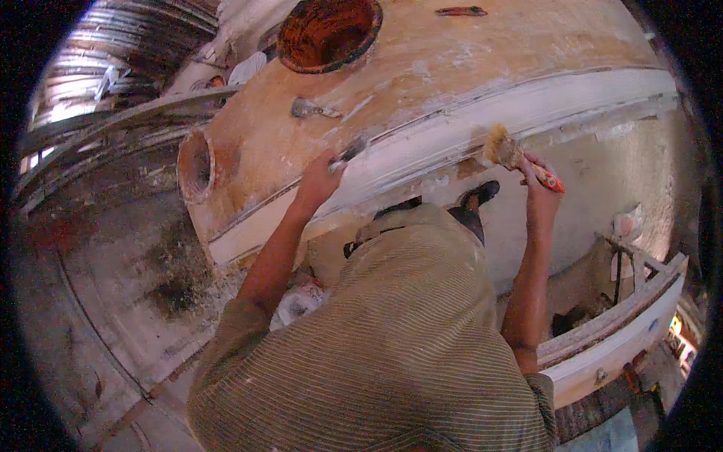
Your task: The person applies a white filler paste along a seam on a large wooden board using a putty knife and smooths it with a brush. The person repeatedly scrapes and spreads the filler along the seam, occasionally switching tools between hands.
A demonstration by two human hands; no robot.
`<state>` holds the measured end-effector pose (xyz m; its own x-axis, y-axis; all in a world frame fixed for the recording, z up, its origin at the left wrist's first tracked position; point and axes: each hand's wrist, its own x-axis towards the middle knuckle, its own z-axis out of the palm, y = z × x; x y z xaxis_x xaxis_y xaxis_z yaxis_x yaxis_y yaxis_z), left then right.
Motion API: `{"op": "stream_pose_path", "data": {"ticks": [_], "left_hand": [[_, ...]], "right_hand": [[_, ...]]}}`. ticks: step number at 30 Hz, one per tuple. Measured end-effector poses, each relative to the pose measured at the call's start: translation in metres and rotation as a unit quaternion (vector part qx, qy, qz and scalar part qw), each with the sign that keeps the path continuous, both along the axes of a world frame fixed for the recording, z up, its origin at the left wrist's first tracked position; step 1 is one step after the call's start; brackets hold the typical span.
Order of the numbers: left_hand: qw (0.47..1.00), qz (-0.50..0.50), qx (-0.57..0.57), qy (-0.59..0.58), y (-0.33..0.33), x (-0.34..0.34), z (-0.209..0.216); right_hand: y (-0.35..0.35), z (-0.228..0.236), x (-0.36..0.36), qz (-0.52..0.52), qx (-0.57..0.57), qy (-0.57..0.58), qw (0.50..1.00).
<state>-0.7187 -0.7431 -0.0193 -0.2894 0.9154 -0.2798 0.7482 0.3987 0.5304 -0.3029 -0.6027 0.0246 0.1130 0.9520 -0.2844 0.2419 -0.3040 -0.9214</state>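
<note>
The left hand (322, 177) has its fingers closed around a small flat tool with grey blade (352, 149), which is over the brown, white-smeared tabletop (512, 45), close to its near edge and toward the left corner; the right hand (538, 172) has its fingers wrapped on the orange-red handle of a flat brush with yellowish bristles (510, 154), which points to the left, at the near edge; whether the bristles touch there, I cannot tell; along this near edge runs a long white moulding strip (452, 143); a scraper with grey blade and pale handle (310, 108) lies farther in; a round dark bucket, reddish-brown inside (330, 34), stands toward the far left corner; a brownish round vessel with open mouth (197, 167) is at the left edge; a slim red tool (461, 11) lies near the far edge.
</note>
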Motion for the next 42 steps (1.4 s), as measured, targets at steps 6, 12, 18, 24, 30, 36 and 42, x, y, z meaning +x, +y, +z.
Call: {"op": "stream_pose_path", "data": {"ticks": [6, 12, 18, 24, 30, 36, 42], "left_hand": [[0.996, -0.068, 0.061, 0.002, 0.073, 0.074, -0.013], [0.992, -0.117, 0.039, -0.004, 0.157, 0.130, -0.014], [0.996, -0.069, -0.011, 0.059, 0.031, 0.005, -0.018], [0.999, 0.038, -0.010, -0.003, -0.084, -0.078, -0.016], [0.994, -0.072, 0.075, 0.012, 0.041, 0.053, -0.028], [0.997, -0.074, -0.002, -0.027, 0.181, 0.158, 0.016], [0.997, -0.065, 0.039, -0.022, 0.133, 0.115, -0.008]], "right_hand": [[-0.015, -0.025, 0.016, -0.069, -0.039, 0.022, 0.997], [-0.021, -0.012, -0.012, -0.002, 0.006, 0.006, 1.000], [-0.030, -0.007, -0.024, -0.028, 0.009, 0.045, 0.999], [-0.044, -0.035, -0.002, -0.073, -0.059, 0.013, 0.996], [-0.019, -0.016, -0.008, -0.019, -0.028, -0.021, 0.999], [0.010, -0.001, 0.001, 0.018, 0.018, -0.018, 1.000], [0.032, -0.014, 0.077, -0.038, -0.007, -0.048, 0.998]]}}
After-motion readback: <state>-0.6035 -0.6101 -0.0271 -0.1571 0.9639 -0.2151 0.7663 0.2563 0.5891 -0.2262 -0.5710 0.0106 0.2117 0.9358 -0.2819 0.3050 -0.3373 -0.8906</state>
